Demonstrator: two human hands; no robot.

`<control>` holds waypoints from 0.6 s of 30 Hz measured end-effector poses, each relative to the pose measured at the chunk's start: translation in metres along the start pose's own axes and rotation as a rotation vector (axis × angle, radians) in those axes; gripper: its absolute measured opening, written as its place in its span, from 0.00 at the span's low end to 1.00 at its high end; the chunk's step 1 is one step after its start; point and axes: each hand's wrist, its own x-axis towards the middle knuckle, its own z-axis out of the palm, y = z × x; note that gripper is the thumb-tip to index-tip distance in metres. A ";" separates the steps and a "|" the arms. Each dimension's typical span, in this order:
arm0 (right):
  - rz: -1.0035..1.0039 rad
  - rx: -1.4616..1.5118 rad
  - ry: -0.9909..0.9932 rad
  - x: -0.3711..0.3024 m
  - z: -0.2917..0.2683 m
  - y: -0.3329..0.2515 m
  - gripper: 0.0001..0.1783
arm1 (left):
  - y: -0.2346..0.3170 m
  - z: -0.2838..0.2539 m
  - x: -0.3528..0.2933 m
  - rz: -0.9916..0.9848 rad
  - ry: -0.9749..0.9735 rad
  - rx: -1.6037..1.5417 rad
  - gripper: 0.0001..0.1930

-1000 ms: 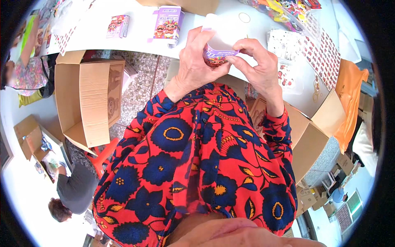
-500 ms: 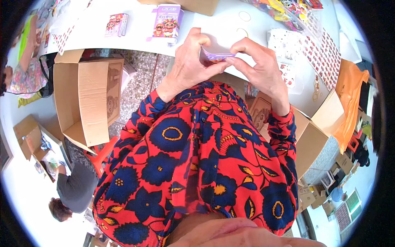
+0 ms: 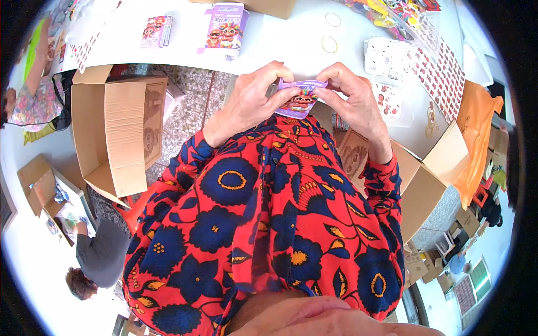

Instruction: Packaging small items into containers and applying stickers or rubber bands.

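Between my hands, at the table's near edge, is a small purple printed carton [image 3: 298, 105] with red cartoon figures on its face, tilted toward me. My left hand [image 3: 253, 99] pinches its left upper corner between thumb and fingers. On the right upper corner, my right hand [image 3: 354, 99] grips in the same way. Whether anything is inside the carton cannot be seen. Farther off on the white table [image 3: 269, 42] lie a stack of purple printed cards or flat boxes [image 3: 156, 31] and a larger purple carton [image 3: 225, 31].
Two thin rings [image 3: 329, 44] lie beyond my hands. Sticker sheets [image 3: 440, 73] and a clear bag of colourful pieces [image 3: 392, 19] are at the right. Open cardboard boxes stand left [image 3: 120, 134] and right [image 3: 412, 185] of me. Other people [image 3: 101, 257] are at the left.
Both hands have come down toward me with the carton. It has turned so its printed face shows. The nearer ring, partly hidden before, is now fully visible.
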 end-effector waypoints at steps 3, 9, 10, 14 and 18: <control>0.123 0.111 -0.017 -0.006 0.001 -0.008 0.10 | -0.006 0.007 -0.007 0.024 -0.002 -0.026 0.17; 0.143 0.451 0.129 -0.007 0.014 -0.015 0.20 | 0.006 0.012 -0.015 -0.223 0.114 -0.512 0.30; 0.144 0.452 0.127 -0.008 0.014 -0.014 0.20 | 0.009 0.011 -0.015 -0.258 0.107 -0.533 0.28; 0.193 0.429 0.023 -0.019 0.018 0.005 0.21 | 0.007 0.010 -0.023 -0.354 -0.016 -0.522 0.20; 0.178 0.564 0.028 -0.023 0.029 0.017 0.17 | 0.001 0.013 -0.032 -0.332 -0.042 -0.580 0.16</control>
